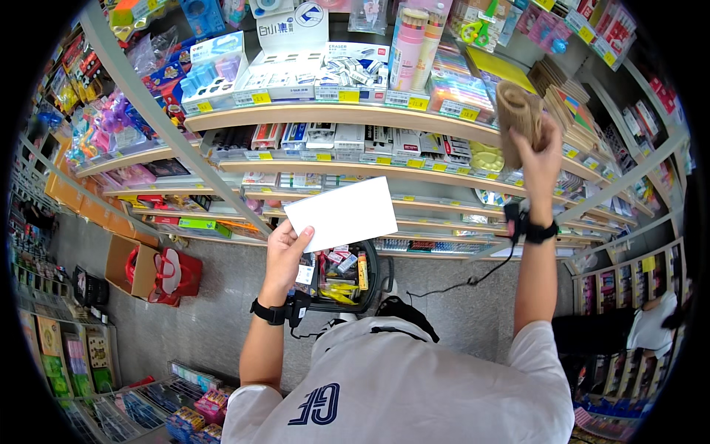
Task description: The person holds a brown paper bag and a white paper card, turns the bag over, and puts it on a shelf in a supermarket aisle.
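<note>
My left hand (284, 256) grips one corner of a blank white rectangular card or pad (348, 215), thumb on top. It is held out in front of the lower shelves, above a dark shopping basket (370, 295) on the floor. Small packaged goods (346, 272) fill the basket, among them a yellow item. Up at the right, my right hand (541, 145) is closed around a brown roll of coarse, burlap-like material (511, 119). The roll is at the shelf edge, beside flat brown and coloured boards (568, 114). Whether it touches the shelf I cannot tell.
Erasers (352, 72) in open boxes and pencil tubes (409, 50) line the upper shelf (333, 114). A slanted metal post (166, 116) stands at left. A cardboard box (125, 266) and red bag (186, 275) sit on the floor. Another person (599, 330) is at right.
</note>
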The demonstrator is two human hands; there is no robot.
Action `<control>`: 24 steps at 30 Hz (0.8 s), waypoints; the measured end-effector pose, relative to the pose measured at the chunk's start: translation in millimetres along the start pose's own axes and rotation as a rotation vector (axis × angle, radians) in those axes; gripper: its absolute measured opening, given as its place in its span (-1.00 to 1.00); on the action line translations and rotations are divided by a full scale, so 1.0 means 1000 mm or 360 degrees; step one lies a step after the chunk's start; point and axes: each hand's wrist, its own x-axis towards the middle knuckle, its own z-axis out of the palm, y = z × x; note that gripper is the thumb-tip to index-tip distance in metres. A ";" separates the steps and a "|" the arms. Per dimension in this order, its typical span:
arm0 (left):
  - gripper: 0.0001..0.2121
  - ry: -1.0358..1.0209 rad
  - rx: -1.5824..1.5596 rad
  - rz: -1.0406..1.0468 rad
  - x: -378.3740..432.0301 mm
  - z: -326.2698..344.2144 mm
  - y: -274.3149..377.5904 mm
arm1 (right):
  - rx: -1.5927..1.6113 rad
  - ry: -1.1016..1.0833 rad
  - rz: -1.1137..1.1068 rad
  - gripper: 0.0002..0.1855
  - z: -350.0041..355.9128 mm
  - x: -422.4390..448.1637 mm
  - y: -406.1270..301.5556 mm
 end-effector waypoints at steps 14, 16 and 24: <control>-0.71 -0.0105 -0.0098 -0.0061 0.002 0.010 -0.005 | -0.1311 -0.0354 -0.0667 -0.73 0.030 0.105 0.095; -0.70 -0.0100 -0.0107 -0.0090 0.002 0.010 -0.007 | -0.1262 -0.0397 -0.0761 -0.73 0.037 0.104 0.079; -0.71 -0.0115 -0.0079 -0.0119 0.003 0.012 -0.010 | -0.0946 -0.0572 -0.0945 -0.72 0.075 0.096 0.051</control>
